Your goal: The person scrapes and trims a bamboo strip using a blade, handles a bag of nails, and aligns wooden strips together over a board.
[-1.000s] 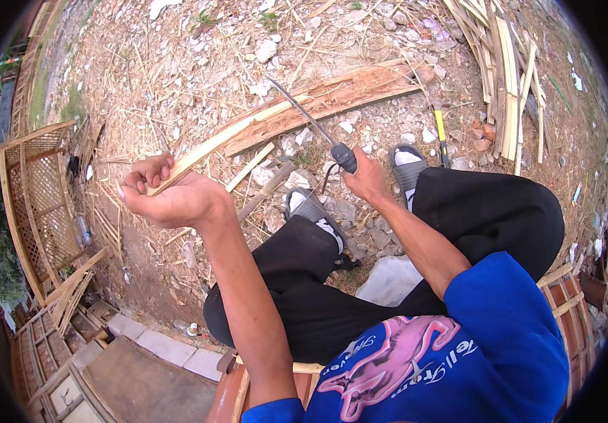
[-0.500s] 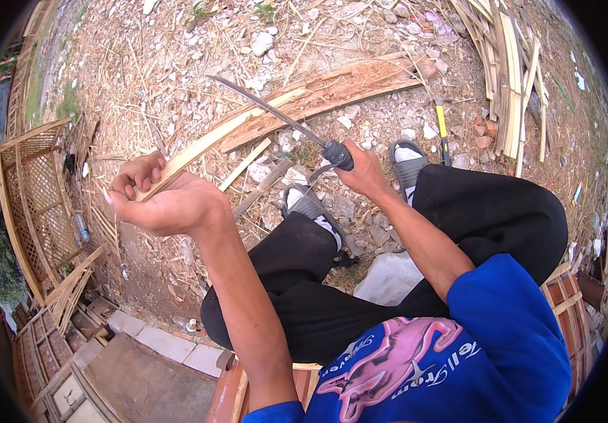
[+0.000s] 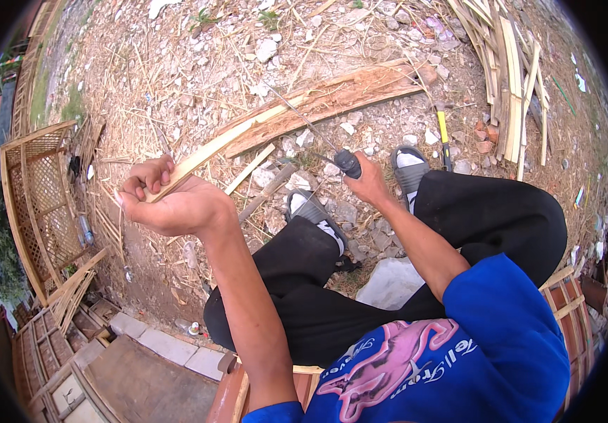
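Note:
My left hand (image 3: 180,201), palm up on the left, is closed around the near end of a long pale wood strip (image 3: 209,154). The strip slants away to the upper right, its far part over a rough, weathered board (image 3: 283,127) on the ground. In my right hand (image 3: 371,182) is the black-wrapped handle of a long machete (image 3: 306,122). Its thin blade points up and left across the strip, seen almost edge-on. Whether the blade touches the wood I cannot tell. A shorter pale strip (image 3: 251,168) lies below the board, beside a greyish stick (image 3: 268,192).
A hammer (image 3: 444,134) with a yellow and black handle lies by my right sandal (image 3: 409,173). Several split strips (image 3: 512,92) are piled at the upper right. A lattice panel (image 3: 41,204) stands at left, a plastic bottle (image 3: 85,229) beside it. Stones and straw cover the ground.
The machete has turned so its blade shows narrower, and its tip has shifted right. My right hand is slightly lower and further right. My left hand still grips the strip.

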`<state>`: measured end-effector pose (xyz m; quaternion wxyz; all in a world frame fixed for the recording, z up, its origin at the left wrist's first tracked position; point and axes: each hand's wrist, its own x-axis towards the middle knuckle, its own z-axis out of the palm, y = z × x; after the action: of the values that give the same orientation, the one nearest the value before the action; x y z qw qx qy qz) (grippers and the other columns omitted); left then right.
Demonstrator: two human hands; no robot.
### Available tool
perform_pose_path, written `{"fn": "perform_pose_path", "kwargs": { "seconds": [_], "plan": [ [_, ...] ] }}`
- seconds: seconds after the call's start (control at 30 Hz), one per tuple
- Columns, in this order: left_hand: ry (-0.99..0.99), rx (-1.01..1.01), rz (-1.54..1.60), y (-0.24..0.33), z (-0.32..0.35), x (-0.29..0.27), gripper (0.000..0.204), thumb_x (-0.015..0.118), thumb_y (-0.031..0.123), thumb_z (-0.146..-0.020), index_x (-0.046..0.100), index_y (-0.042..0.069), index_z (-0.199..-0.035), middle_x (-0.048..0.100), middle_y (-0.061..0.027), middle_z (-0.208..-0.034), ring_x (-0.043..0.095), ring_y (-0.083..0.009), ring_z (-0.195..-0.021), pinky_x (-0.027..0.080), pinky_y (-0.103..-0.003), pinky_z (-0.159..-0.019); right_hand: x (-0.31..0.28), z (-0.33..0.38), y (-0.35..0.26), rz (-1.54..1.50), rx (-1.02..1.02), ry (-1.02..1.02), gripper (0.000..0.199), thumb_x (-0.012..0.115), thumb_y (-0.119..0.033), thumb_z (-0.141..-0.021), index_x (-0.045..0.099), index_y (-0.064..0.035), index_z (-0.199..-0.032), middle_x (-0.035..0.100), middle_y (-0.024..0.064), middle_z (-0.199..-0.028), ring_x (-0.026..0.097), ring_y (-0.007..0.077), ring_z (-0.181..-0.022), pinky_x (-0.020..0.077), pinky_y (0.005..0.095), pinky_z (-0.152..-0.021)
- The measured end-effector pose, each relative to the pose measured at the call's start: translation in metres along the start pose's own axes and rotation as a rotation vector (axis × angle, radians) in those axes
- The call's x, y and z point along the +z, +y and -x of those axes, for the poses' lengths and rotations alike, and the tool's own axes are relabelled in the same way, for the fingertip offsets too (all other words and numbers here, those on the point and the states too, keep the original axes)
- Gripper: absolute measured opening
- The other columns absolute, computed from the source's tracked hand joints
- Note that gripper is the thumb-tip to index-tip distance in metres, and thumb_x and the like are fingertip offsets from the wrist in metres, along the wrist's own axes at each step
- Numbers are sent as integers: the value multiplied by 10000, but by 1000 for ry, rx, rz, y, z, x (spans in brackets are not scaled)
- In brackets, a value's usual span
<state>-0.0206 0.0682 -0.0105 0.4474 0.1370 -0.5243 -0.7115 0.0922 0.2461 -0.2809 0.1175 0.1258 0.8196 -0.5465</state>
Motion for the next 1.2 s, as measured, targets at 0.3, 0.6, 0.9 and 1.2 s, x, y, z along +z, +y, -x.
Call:
{"fn": "perform_pose_path", "kwargs": {
  "seconds": [0.3, 0.6, 0.9, 1.2],
  "plan": [
    [-99, 30, -9, -3, -8, -12, 296, 411, 330, -949, 310, 130, -755, 323, 1, -667, 312, -115, -625, 326, -294, -632, -17, -24, 45, 395, 200, -46, 362, 652, -163, -746, 534, -35, -1064, 664, 272, -878, 631, 468, -879, 500, 543, -771],
    [-67, 23, -36, 0, -3, -7, 298, 403, 322, -949, 303, 131, -744, 320, -7, -672, 304, -119, -624, 327, -296, -635, -5, 3, 48, 86, 66, 2, 428, 712, -176, -693, 583, -49, -1081, 665, 247, -932, 635, 438, -903, 490, 491, -776],
    [76, 27, 6, 27, -15, -7, 248, 369, 277, -928, 299, 142, -732, 293, 1, -638, 288, -121, -589, 321, -296, -605, -41, 5, 56, 257, 174, 23, 408, 688, -220, -714, 574, -65, -1073, 661, 275, -865, 617, 480, -896, 475, 534, -784],
    [147, -51, 505, 108, -66, -62, 370, 410, 311, -915, 234, 184, -616, 188, 28, -549, 211, -126, -514, 241, -287, -533, -52, -12, 56, 395, 327, 180, 624, 732, -326, -763, 457, -52, -1252, 658, 266, -988, 620, 446, -974, 476, 501, -842]
  ]
}}
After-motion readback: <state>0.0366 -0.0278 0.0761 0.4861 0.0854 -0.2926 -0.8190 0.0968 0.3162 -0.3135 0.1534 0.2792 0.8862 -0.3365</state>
